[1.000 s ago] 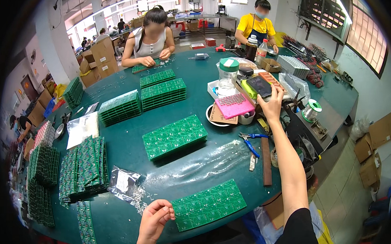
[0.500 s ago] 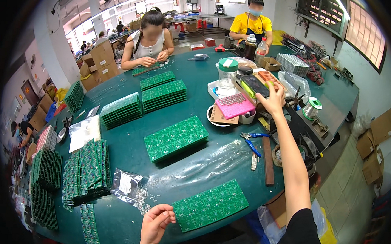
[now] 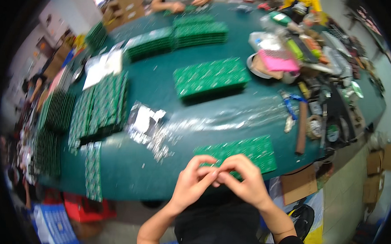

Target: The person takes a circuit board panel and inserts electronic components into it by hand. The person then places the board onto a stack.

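Note:
My left hand (image 3: pixel 195 180) and my right hand (image 3: pixel 242 177) meet fingertip to fingertip over the near edge of the table. Thumbs and index fingers of both are pinched together; whatever lies between them is hidden or too small to make out. Just beyond, partly covered by my fingers, a green circuit board panel (image 3: pixel 259 154) lies flat on the green table (image 3: pixel 161 121). Left of my hands a plastic bag (image 3: pixel 143 120) has small pale parts (image 3: pixel 161 144) spilled beside it. The picture is blurred by motion.
A stack of green panels (image 3: pixel 212 77) stands mid-table, with more stacks (image 3: pixel 99 105) to the left. At right are blue-handled pliers (image 3: pixel 291 106), a brown bar (image 3: pixel 301 128), a pink tray (image 3: pixel 278 60) and clutter. Across the table, a person's hands (image 3: pixel 178 8) work on another panel.
My right hand has come back from the clutter at the far right and joined my left hand in front of the panel. The view has tilted downward.

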A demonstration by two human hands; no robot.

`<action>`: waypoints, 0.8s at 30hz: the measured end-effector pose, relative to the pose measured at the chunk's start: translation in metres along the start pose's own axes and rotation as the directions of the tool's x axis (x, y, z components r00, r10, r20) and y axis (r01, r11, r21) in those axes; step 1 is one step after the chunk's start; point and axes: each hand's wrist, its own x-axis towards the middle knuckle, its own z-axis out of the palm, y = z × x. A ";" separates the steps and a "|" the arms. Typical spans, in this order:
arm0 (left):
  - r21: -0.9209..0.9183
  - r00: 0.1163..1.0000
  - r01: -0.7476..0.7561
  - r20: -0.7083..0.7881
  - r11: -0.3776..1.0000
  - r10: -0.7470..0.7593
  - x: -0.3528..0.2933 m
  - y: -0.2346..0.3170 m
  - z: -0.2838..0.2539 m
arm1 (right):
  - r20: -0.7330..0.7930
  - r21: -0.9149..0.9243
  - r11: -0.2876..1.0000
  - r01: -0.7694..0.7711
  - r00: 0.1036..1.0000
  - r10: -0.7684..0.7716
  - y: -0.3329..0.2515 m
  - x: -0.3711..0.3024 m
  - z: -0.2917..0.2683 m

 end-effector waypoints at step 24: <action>0.646 0.961 -0.176 -0.050 0.743 0.271 -0.045 -0.006 -0.062 | 0.017 -0.235 0.972 0.020 1.000 -0.016 0.010 -0.022 0.053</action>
